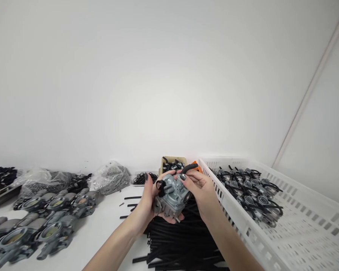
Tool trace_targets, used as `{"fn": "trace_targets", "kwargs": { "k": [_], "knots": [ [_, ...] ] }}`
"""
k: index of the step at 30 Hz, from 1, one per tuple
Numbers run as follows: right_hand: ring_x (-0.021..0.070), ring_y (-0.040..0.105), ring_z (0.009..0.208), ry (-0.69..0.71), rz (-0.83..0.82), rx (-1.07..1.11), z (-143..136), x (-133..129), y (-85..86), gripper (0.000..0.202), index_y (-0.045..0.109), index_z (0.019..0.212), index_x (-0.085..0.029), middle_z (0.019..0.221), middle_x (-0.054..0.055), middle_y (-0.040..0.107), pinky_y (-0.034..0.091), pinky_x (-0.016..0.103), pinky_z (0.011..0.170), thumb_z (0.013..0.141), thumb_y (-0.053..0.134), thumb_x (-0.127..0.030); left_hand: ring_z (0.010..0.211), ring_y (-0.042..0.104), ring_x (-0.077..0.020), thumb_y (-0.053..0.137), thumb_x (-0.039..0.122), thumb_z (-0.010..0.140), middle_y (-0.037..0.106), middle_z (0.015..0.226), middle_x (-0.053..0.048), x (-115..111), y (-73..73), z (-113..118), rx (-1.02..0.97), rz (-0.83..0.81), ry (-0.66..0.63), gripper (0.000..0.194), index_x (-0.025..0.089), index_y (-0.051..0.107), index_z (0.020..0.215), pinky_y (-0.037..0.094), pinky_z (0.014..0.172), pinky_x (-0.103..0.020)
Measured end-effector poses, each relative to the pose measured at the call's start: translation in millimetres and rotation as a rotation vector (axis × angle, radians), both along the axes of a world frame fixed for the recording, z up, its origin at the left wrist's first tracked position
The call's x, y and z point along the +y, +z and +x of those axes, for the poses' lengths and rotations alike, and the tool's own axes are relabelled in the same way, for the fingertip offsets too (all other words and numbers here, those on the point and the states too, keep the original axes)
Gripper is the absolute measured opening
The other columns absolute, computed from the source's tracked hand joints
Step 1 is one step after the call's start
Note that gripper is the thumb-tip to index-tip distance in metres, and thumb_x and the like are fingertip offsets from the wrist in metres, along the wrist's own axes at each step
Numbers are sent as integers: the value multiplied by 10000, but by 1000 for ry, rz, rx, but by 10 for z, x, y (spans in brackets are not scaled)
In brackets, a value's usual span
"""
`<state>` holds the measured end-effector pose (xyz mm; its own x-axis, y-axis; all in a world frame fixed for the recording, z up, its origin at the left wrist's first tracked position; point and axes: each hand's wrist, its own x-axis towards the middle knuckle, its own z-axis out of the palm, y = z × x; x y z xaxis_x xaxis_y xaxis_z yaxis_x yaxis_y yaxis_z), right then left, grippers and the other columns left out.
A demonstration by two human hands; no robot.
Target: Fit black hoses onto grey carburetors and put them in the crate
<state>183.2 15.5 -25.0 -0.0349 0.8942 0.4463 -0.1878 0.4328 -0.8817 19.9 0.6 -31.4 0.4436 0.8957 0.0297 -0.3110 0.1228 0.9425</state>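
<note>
A grey metal carburetor (173, 196) is held up in the middle, over a pile of black rubber hoses (183, 244). My left hand (147, 199) is wrapped round its left side and underside, the thumb pointing up. A short black hose (190, 168) sticks out from the carburetor's top, toward the upper right. My right hand (199, 186) pinches the lower end of this hose, where it meets the metal body. A black fitting (161, 187) shows on the carburetor's left side.
Several carburetors (55, 230) stand at the left. Behind them lie plastic bags of small parts (111, 178). A yellowish bin (173, 161) and a tray of black rings (144, 178) are at the back. At right, a white crate (299, 226) contains several carburetors with hoses (250, 188).
</note>
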Motion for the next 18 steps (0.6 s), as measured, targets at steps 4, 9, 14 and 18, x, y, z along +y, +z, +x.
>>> {"fn": "trace_targets", "kwargs": {
  "k": [4,9,14,18],
  "knots": [
    [244,730,851,-20,-4,-73,85,45,22,368,761,791,-184,826,78,767,582,339,802,691,868,-522,616,744,-263,573,793,790,774,982,-124,47,-81,26,3,25,-109,990,261,285,1575,552,597,-346],
    [244,705,1070,100,147,-184,235,21,99,312,797,1063,-256,1104,96,778,604,357,878,882,716,-497,665,751,-263,376,833,854,766,761,-162,110,-127,-12,-3,-130,-240,885,88,675,1227,550,618,-313],
    [247,752,868,150,177,-154,235,102,67,331,818,936,-226,911,96,790,646,366,711,868,715,-533,720,742,-256,486,777,852,781,904,-183,66,-120,23,-69,-241,-215,725,111,744,977,595,678,-365],
    [244,753,790,116,180,-85,185,152,17,360,805,916,-219,844,90,784,639,367,670,818,757,-562,676,740,-257,531,761,839,779,873,-182,57,-109,18,-57,-255,-184,696,118,733,1012,599,635,-366]
  ]
}}
